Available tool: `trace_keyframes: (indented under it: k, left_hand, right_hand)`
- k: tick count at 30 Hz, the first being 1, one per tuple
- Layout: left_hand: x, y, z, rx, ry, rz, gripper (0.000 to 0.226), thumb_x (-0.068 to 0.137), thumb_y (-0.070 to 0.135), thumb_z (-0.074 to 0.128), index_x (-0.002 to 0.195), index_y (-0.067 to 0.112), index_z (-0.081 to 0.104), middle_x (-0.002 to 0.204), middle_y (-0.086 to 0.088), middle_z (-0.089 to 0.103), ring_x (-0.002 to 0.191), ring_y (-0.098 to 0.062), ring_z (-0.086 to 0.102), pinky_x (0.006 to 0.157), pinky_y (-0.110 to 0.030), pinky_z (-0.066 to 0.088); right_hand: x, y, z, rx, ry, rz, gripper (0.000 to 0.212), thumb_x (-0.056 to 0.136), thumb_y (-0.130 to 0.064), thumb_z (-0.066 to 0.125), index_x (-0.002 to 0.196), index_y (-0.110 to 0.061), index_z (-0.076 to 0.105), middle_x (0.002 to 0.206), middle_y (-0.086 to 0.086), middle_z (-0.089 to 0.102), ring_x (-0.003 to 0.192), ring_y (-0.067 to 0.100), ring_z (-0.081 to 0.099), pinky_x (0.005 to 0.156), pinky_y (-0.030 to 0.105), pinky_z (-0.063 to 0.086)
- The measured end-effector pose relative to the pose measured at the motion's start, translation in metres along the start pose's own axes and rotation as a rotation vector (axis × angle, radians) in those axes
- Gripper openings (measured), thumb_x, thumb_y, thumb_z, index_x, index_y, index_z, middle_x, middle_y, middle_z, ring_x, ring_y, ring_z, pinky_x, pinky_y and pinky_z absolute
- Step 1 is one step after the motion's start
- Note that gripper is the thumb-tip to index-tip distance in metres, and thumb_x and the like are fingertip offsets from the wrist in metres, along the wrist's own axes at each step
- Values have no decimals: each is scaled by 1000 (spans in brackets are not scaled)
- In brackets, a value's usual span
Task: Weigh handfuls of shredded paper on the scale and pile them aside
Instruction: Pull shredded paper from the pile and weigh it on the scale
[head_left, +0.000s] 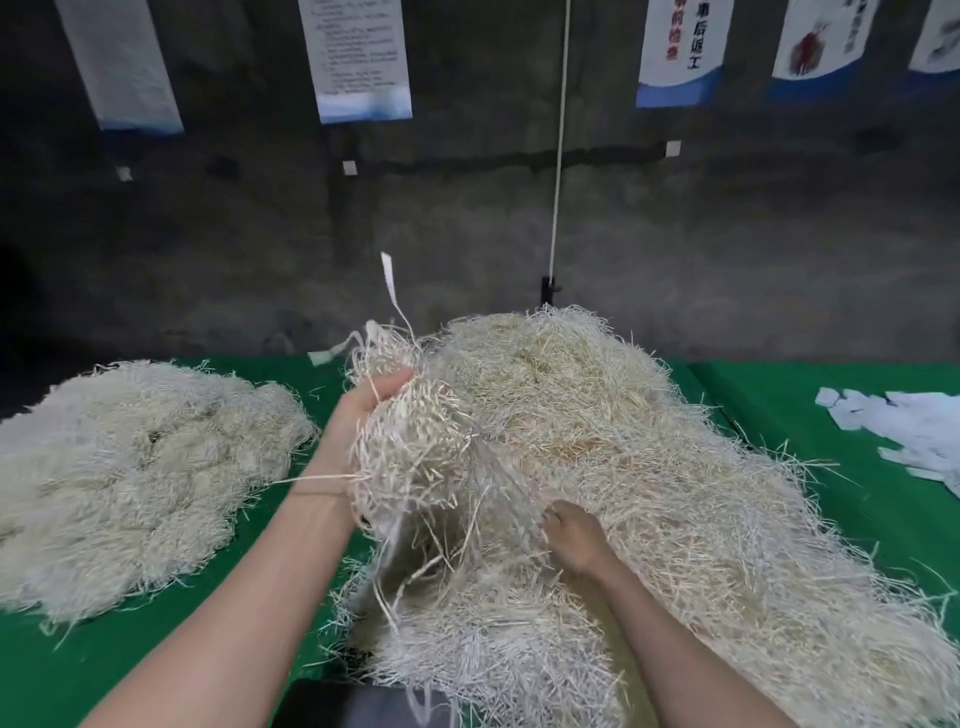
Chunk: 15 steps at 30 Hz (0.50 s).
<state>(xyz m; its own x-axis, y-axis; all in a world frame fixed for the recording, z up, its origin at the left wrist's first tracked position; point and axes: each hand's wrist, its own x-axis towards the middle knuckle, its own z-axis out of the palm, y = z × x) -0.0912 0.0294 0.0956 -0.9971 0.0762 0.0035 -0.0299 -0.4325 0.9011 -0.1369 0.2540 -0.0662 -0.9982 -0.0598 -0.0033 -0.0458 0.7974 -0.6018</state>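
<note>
The handful of shredded paper (415, 447) being worked on is up in the air, just left of the middle of the view, clenched in the left hand (371, 410). The fingers wrap its top, so the clump hangs below the fist and trails long strips downward. It is lifted, I judge, to pull it free of the supply. Several strands run taut from it down toward the right hand (576, 535).

That hand lies low on the big heap (649, 431) with its back to the camera. Its fingers are curled into the shreds and appear to grip strands there, probably holding the mass down or teasing away what clings to the handful. The fingertips are buried, so the exact hold is not clear.

The big heap fills the centre and right of the green bench (831, 400). A 2nd, flatter pile (140, 467) lies well apart on the left, probably the weighed portions set aside.

A dark flat object (332, 701) at the bottom edge, partly under the shreds, may be the scale; I cannot tell, and no readout shows. The handful is not on it yet, so weighing looks like the next step.

White paper scraps (914, 426) lie at the far right. Behind, a white cord (560, 156) hangs down a dark wall (727, 223) hung with posters (358, 57).
</note>
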Motion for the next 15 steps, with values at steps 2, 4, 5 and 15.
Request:
trace_keyframes:
  k: [2,4,5,15]
  left_hand:
    - [0,-3,-1,10,-47,10,17,67,32,71,74,17,68,72,-1,69,60,-16,67,54,-29,55]
    - [1,-1,-1,42,-33,25,19,60,32,76,72,18,73,85,-2,69,73,-18,66,69,-35,56]
    - [-2,2,2,50,-30,27,15,61,30,75,70,18,74,82,-1,71,69,-17,67,66,-32,56]
    - [-11,0,26,60,-56,-65,17,68,23,64,80,17,74,87,-2,71,71,-12,69,65,-33,54]
  right_hand:
    - [-4,23,3,-36,-32,61,17,99,-9,36,101,-14,51,115,15,58,85,11,49,70,14,38]
    - [-8,27,-5,-52,-99,76,24,94,-4,40,109,-18,55,136,14,50,104,18,50,89,26,43]
    - [-9,22,-12,-47,-138,63,37,92,-5,44,126,-18,51,142,9,45,113,21,52,96,30,45]
    - [-28,-102,-96,252,-265,-400,119,64,-28,82,148,-40,-2,151,-16,-2,133,5,22,107,20,27]
